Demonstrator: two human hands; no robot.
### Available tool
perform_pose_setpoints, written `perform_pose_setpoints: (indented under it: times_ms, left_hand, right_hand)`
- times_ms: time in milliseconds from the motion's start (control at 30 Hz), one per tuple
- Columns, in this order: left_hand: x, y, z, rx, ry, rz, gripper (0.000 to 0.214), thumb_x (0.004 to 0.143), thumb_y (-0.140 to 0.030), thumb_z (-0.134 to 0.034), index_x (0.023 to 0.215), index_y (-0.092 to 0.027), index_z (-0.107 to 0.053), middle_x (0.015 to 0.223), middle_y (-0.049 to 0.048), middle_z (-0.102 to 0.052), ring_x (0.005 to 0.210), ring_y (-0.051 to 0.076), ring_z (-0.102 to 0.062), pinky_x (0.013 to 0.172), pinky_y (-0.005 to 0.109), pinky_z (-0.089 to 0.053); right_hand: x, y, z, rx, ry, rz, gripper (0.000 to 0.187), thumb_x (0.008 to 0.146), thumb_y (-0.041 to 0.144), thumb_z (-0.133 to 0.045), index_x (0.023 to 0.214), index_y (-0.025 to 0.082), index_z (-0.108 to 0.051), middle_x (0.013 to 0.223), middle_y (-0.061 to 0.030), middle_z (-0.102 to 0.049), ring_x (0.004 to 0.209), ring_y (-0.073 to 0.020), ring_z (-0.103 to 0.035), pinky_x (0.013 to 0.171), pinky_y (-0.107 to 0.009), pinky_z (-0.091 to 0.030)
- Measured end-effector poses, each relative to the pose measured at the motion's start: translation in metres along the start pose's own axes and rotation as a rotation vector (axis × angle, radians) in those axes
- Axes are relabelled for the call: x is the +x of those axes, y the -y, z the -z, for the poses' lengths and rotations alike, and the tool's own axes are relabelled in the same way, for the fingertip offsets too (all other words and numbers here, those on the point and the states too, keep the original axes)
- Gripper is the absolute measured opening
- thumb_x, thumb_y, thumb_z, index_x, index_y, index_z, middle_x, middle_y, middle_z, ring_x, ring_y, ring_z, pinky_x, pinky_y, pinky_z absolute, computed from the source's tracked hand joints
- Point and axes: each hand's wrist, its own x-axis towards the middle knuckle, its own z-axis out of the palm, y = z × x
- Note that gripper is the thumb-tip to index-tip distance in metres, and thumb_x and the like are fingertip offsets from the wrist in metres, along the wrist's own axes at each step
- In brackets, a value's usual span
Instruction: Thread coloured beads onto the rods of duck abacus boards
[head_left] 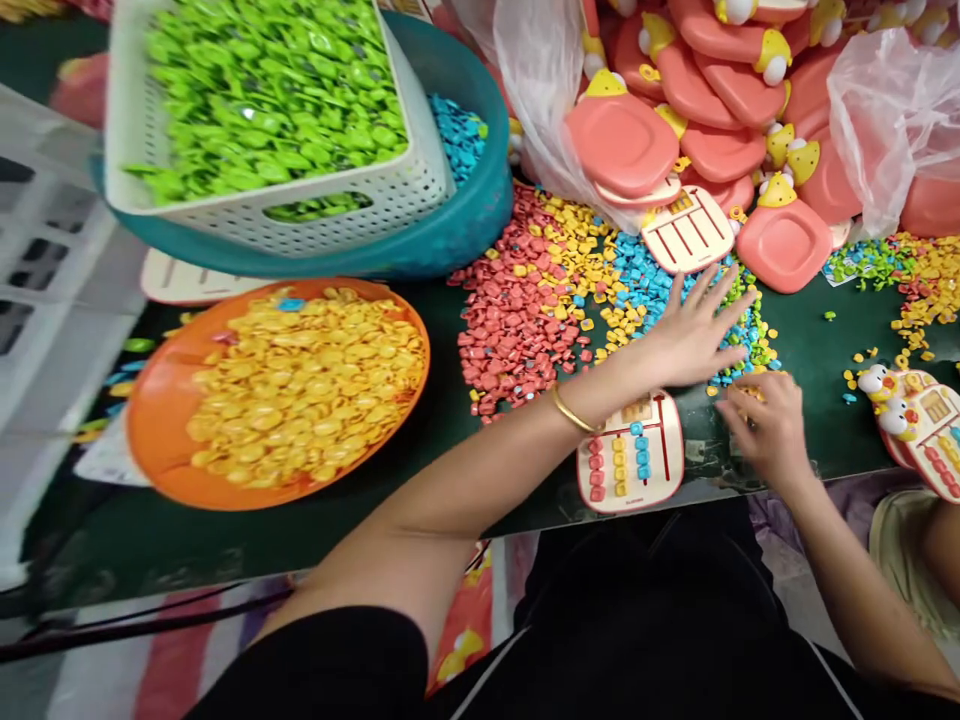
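Note:
My left hand is open, palm down with fingers spread, over the small blue pieces and green pieces. To its right, my right hand is closed, its fingers curled close to the near edge of the green pieces. Whatever sits between those fingertips is too small to make out. Partly under my left wrist lies a cream slotted board with a red rim. Red, yellow and blue pieces sit in three of its slots; the rightmost slot shows bare.
Loose red pieces and yellow pieces lie left of my hands. An orange bowl holds yellow parts; a white basket of green parts rests in a teal tub. Red chick-topped cases are heaped behind. Finished-looking boards lie right.

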Motion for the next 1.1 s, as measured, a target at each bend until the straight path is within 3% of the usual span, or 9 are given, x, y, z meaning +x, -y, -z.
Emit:
perform_pose_setpoints:
  times_ms: [67, 167, 333, 433, 533, 633, 767, 900, 1100]
  left_hand:
    - [-0.018, -0.012, -0.014, 0.056, 0.045, -0.016, 0.078, 0.093, -0.056, -0.055, 0.157, -0.021, -0.026, 0.166, 0.0150, -0.017, 0.153, 0.042, -0.010, 0.119, 0.068, -0.008]
    - [-0.030, -0.005, -0.026, 0.132, 0.089, -0.029, 0.076, 0.094, -0.055, -0.053, 0.157, -0.024, -0.026, 0.166, 0.0133, -0.017, 0.154, 0.040, -0.006, 0.119, 0.069, -0.005]
    - [-0.021, 0.033, -0.016, 0.167, 0.055, -0.041, 0.065, 0.097, -0.043, -0.053, 0.156, -0.025, -0.031, 0.166, 0.0124, -0.017, 0.154, 0.038, -0.006, 0.119, 0.070, -0.003]
    - [-0.027, 0.036, 0.001, 0.125, -0.012, 0.053, 0.060, 0.097, -0.039, -0.055, 0.152, -0.024, -0.037, 0.165, 0.0124, -0.021, 0.154, 0.038, -0.008, 0.119, 0.071, -0.002]
    - [-0.065, 0.014, 0.019, 0.028, -0.152, 0.210, 0.053, 0.100, -0.041, -0.046, 0.150, -0.023, -0.040, 0.164, 0.0106, -0.025, 0.154, 0.035, -0.012, 0.121, 0.068, -0.007]
    - [-0.123, -0.027, 0.025, -0.106, -0.262, 0.357, 0.051, 0.103, -0.044, -0.040, 0.148, -0.021, -0.041, 0.158, 0.0112, -0.038, 0.152, 0.029, -0.025, 0.122, 0.059, -0.022]
    - [-0.177, -0.073, 0.003, -0.192, -0.186, 0.351, 0.051, 0.098, -0.053, -0.050, 0.135, -0.020, -0.056, 0.145, 0.0112, -0.056, 0.143, 0.029, -0.041, 0.121, 0.055, -0.026]
    - [-0.187, -0.083, -0.021, -0.190, -0.227, 0.394, 0.043, 0.095, -0.051, -0.055, 0.125, -0.022, -0.064, 0.140, 0.0091, -0.061, 0.131, 0.026, -0.054, 0.117, 0.047, -0.032]
    - [-0.185, -0.080, -0.027, -0.229, -0.297, 0.440, 0.057, 0.091, -0.053, -0.060, 0.137, -0.019, -0.057, 0.138, 0.0117, -0.062, 0.128, 0.028, -0.056, 0.111, 0.044, -0.040]
  right_hand:
    - [-0.024, 0.002, -0.003, -0.106, 0.084, 0.041, 0.013, 0.093, 0.027, -0.061, 0.095, 0.025, -0.074, 0.101, -0.0059, -0.070, 0.098, -0.0241, -0.056, 0.082, -0.040, -0.040]
    - [-0.034, -0.012, -0.002, -0.162, 0.090, 0.000, 0.014, 0.094, 0.024, -0.059, 0.094, 0.025, -0.074, 0.099, -0.0055, -0.070, 0.098, -0.0233, -0.055, 0.082, -0.039, -0.038]
    - [-0.005, -0.027, 0.003, -0.106, -0.009, -0.141, 0.020, 0.095, 0.033, -0.057, 0.091, 0.024, -0.075, 0.097, -0.0072, -0.069, 0.094, -0.0232, -0.056, 0.079, -0.038, -0.039]
    - [0.020, -0.017, -0.006, -0.149, 0.055, -0.238, 0.024, 0.095, 0.034, -0.055, 0.091, 0.022, -0.075, 0.094, -0.0096, -0.069, 0.093, -0.0252, -0.053, 0.077, -0.038, -0.038]
    - [0.036, -0.009, -0.011, -0.223, 0.167, -0.285, 0.022, 0.093, 0.031, -0.055, 0.089, 0.021, -0.074, 0.095, -0.0108, -0.068, 0.095, -0.0273, -0.050, 0.077, -0.038, -0.036]
    - [0.043, -0.005, -0.006, -0.227, 0.244, -0.280, 0.020, 0.091, 0.026, -0.054, 0.084, 0.021, -0.072, 0.093, -0.0108, -0.067, 0.096, -0.0277, -0.049, 0.077, -0.039, -0.035]
    - [0.040, 0.015, -0.003, 0.077, 0.273, -0.190, 0.016, 0.090, 0.027, -0.054, 0.084, 0.021, -0.067, 0.089, -0.0081, -0.066, 0.088, -0.0241, -0.054, 0.077, -0.036, -0.041]
    - [0.029, 0.048, -0.027, 0.354, 0.349, -0.150, 0.015, 0.090, 0.026, -0.053, 0.085, 0.022, -0.067, 0.080, -0.0041, -0.064, 0.076, -0.0201, -0.056, 0.071, -0.033, -0.046]
    - [0.014, 0.056, -0.054, 0.245, 0.150, -0.092, 0.020, 0.093, 0.026, -0.053, 0.089, 0.023, -0.073, 0.089, -0.0068, -0.062, 0.086, -0.0214, -0.060, 0.078, -0.037, -0.051]
